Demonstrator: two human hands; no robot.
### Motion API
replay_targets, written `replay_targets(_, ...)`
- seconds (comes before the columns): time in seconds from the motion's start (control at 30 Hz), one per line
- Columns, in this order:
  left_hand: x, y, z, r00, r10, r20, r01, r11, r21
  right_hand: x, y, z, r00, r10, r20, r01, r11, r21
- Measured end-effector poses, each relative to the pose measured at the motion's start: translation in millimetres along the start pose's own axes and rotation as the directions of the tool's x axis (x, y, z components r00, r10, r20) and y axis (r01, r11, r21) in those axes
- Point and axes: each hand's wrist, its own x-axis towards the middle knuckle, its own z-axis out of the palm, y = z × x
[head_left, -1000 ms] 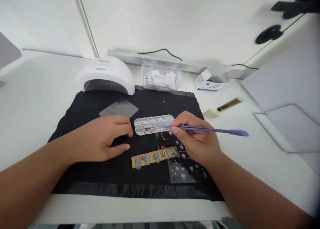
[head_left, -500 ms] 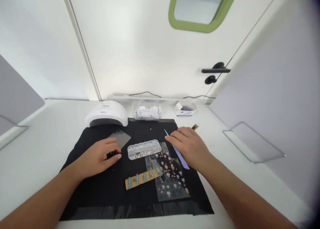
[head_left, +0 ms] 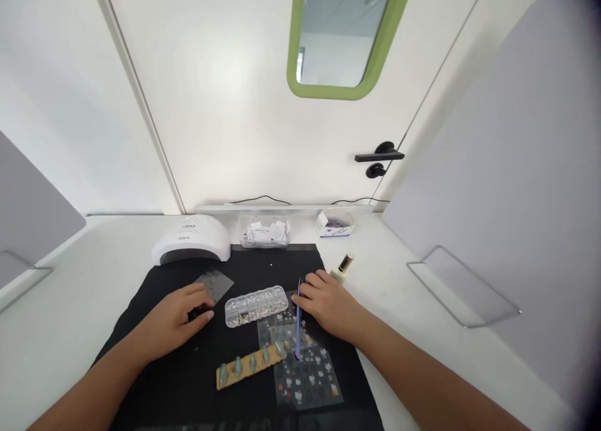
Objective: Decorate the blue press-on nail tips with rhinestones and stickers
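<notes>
My right hand (head_left: 328,302) grips slim purple tweezers (head_left: 298,331) between thumb and fingers. They stand nearly upright in view, their lower end over a clear sticker sheet (head_left: 307,378) printed with small white and red figures. My left hand (head_left: 181,315) rests on the black mat, thumb apart from its curled fingers, with nothing visible in it. A small translucent sheet (head_left: 218,285) lies beside its fingertips. Between the hands sits a clear compartment case (head_left: 256,306) of tiny gems. Nearer me, a tan strip (head_left: 245,369) bears several grey-green nail tips, its right end overlapping the sticker sheet.
A white nail lamp (head_left: 192,237) stands at the back left. Behind the black mat (head_left: 183,393) are a clear box of white packets (head_left: 265,232) and a small open carton (head_left: 335,223). A gold-capped bottle (head_left: 345,265) stands just beyond my right hand. Wire brackets flank the table.
The tweezers have swung from a slant to nearly upright, their lower end now over the sticker sheet. The gold-capped bottle shows more. My view has tilted up; my left hand keeps its pose.
</notes>
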Motion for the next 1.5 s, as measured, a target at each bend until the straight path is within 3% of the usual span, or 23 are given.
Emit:
replay_targets(0.13,2,-8,1.2,1.000,-0.022,0.001,0.022,1.000,0.005,-3,2,-5,0.989,0.025,-0.148,-0.013,0.997,0.079)
replay_targets(0.23,2,-13,0.9,0.999,-0.036,-0.023,0.037,0.999,0.004,-9,3,-15,0.937,0.077,-0.341,-0.032,0.990,0.135)
replay_targets(0.3,1,-17,1.6,0.998,-0.041,-0.040,0.041,0.999,-0.002,-16,5,-20,0.857,0.128,-0.498,-0.049,0.984,0.169)
replay_targets(0.37,0,-22,3.1,0.996,-0.053,-0.065,0.052,0.999,-0.015,-23,9,-23,0.749,0.195,-0.633,-0.076,0.975,0.209)
replay_targets(0.47,-1,-29,5.9,0.993,-0.068,-0.092,0.066,0.998,-0.023,-33,22,-23,0.589,0.312,-0.746,-0.133,0.947,0.292)
replay_targets(0.7,-3,-42,9.2,0.989,-0.095,-0.115,0.091,0.995,-0.044,-47,65,-1,0.239,0.626,-0.742,-0.260,0.778,0.572)
replay_targets(0.8,-4,-43,9.1,0.984,-0.121,-0.133,0.113,0.991,-0.070,-53,76,12,0.165,0.710,-0.684,-0.278,0.699,0.659)
replay_targets(0.83,-4,-42,8.7,0.983,-0.115,-0.144,0.106,0.992,-0.066,-55,78,16,0.169,0.735,-0.657,-0.283,0.675,0.682)
replay_targets(0.9,-4,-42,7.7,0.982,-0.079,-0.171,0.072,0.996,-0.045,-58,81,21,0.219,0.777,-0.591,-0.291,0.630,0.720)
replay_targets(1.03,-3,-44,5.5,0.981,-0.025,-0.190,0.022,1.000,-0.015,-60,80,22,0.403,0.799,-0.446,-0.309,0.577,0.756)
replay_targets(1.1,-3,-48,5.4,0.982,-0.027,-0.185,0.026,1.000,-0.007,-60,79,21,0.471,0.787,-0.399,-0.318,0.573,0.755)
replay_targets(1.37,-2,-51,9.2,0.978,-0.085,-0.193,0.082,0.996,-0.026,-60,79,7,0.640,0.722,-0.265,-0.397,0.605,0.691)
replay_targets(1.5,-1,-46,6.3,0.976,-0.107,-0.191,0.100,0.994,-0.044,-57,79,1,0.753,0.654,-0.072,-0.485,0.627,0.610)
